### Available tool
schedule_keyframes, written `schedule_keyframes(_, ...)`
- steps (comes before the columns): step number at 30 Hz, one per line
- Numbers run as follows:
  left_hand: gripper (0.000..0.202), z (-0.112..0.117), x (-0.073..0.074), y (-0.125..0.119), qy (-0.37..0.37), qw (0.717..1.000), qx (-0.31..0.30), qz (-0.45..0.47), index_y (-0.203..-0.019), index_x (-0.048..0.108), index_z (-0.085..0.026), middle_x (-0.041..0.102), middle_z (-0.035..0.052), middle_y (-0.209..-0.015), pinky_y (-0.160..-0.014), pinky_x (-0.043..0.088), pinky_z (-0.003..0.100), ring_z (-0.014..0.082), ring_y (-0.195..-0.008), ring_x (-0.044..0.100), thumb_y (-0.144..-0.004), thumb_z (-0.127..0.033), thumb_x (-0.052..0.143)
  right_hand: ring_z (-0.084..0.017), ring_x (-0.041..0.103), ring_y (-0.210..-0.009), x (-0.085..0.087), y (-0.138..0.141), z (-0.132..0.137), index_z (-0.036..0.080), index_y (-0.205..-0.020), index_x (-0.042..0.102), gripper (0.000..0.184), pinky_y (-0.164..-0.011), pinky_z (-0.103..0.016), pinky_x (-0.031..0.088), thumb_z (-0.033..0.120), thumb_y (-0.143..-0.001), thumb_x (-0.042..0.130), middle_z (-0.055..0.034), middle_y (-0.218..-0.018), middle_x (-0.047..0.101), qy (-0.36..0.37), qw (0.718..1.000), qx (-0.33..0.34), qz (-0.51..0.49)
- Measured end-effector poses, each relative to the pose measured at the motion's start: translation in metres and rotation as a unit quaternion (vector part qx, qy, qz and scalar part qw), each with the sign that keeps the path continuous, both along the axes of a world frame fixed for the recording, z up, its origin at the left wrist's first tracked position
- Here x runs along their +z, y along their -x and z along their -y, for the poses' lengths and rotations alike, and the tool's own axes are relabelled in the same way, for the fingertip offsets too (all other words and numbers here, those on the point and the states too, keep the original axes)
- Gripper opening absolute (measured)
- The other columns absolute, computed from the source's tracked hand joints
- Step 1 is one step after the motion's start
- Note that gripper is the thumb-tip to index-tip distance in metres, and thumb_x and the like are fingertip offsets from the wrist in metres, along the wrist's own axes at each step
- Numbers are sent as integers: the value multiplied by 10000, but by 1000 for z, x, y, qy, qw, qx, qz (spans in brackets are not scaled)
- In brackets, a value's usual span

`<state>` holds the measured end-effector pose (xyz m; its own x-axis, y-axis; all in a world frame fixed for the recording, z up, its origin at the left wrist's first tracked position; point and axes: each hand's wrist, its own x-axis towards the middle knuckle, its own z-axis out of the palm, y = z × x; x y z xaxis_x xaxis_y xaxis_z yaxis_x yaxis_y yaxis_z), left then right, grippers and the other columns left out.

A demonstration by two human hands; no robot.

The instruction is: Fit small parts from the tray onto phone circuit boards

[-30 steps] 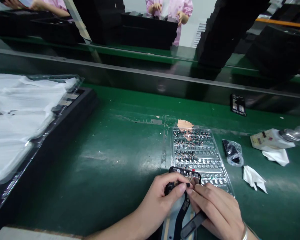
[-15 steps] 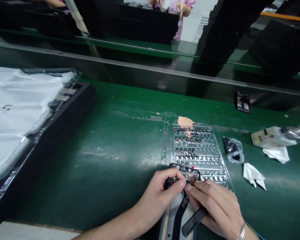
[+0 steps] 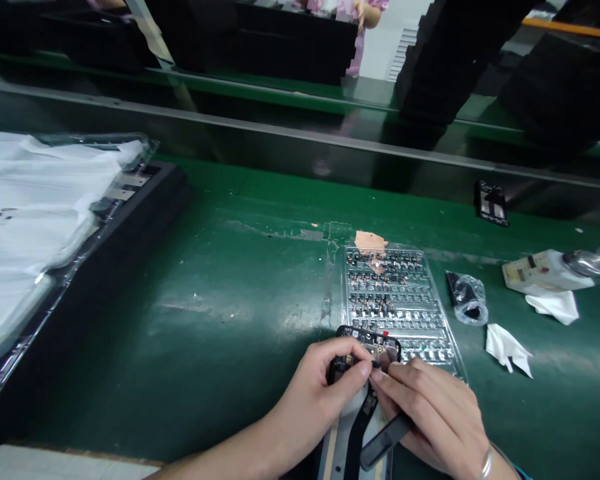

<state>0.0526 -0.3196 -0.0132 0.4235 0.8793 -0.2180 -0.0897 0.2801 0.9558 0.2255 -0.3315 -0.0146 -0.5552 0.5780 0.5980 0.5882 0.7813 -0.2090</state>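
A phone assembly (image 3: 351,333) with exposed circuitry lies partly on a clear plastic tray. A black ribbon cable (image 3: 359,427) runs from it down over its pale back. My left hand (image 3: 320,380) is closed over the assembly, thumb and forefinger pinched at a tiny dark part (image 3: 375,365). Directly opposite, my right hand (image 3: 435,410) meets it fingertip to fingertip at the same spot. A flat black tool handle (image 3: 386,441) sticks out from under my right palm; its working end is hidden. How firmly each hand grips the tiny part is unclear.
Small components sit in rows in the clear tray (image 3: 427,291). To its right are a bagged black item (image 3: 466,299), white cloth scraps (image 3: 507,350), a bottle (image 3: 537,272) and another phone frame (image 3: 492,203). A white-covered tray (image 3: 45,200) stands left. Across the bench is a person's hand (image 3: 366,15).
Both hands stay at the same spot on the assembly. The tool handle has tilted slightly left, and the tiny dark part shows a little more between the fingertips. The view has shifted slightly.
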Motion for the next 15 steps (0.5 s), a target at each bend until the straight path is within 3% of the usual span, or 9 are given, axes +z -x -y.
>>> schedule_keyframes(11, 190, 1, 0, 0, -29, 999, 7, -16, -722, 558, -136, 506, -6, -678, -656, 353, 209, 116, -678, 458, -848, -257, 484, -149, 630, -678, -3, -1, 2, 96, -925, 651, 169, -604, -261, 521, 82, -768, 590, -74, -740, 677, -7, 1000, 9, -2)
schedule_keyframes(15, 210, 2, 1, 1, -74, 995, 23, -68, -683, 550, -143, 513, -10, -647, -636, 339, 210, 113, -649, 461, -853, -246, 482, -157, 609, -682, 11, -5, 5, 145, -899, 646, 142, -629, -299, 507, 131, -816, 533, -57, -757, 640, 81, 993, -17, -87)
